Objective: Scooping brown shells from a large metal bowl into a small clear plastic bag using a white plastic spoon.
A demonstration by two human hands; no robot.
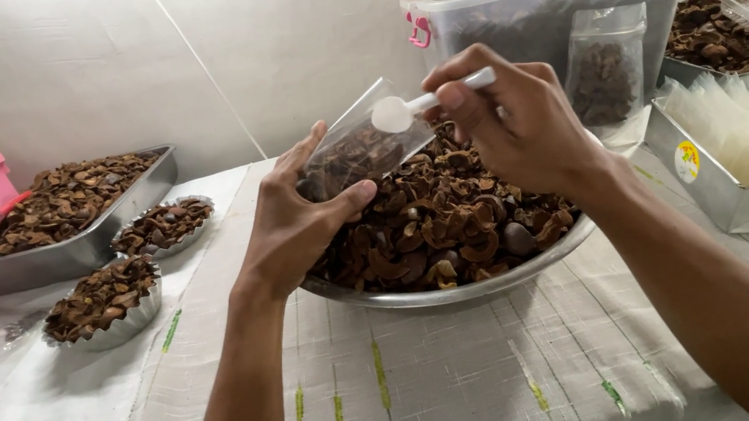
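At 6 o'clock, nearest the camera, a striped woven tablecloth (pixel 444 382) is seen under both forearms. Just above the middle, the left hand (pixel 295 219) is closed around a small clear plastic pouch (pixel 354 151), held tilted with its mouth toward 1 o'clock and partly filled with brown pieces. The right hand (pixel 512 121) is pinched shut on the handle of a small white plastic spoon (pixel 401 112), whose bowl is placed at the pouch mouth. Below both hands stands a wide round steel bowl (pixel 468 283), heaped with dark brown dried shell pieces (pixel 447 219). The pouch is judged thin, soft, light and a little slippery; it is best taken by its sides near the opening, so that the mouth is kept open. The pieces look dry and brittle. At 9 o'clock two small fluted metal cups (pixel 106 301) and a steel tray (pixel 58 228) hold more pieces. At 1 o'clock, farthest, a clear plastic storage box (pixel 554 8) is seen.
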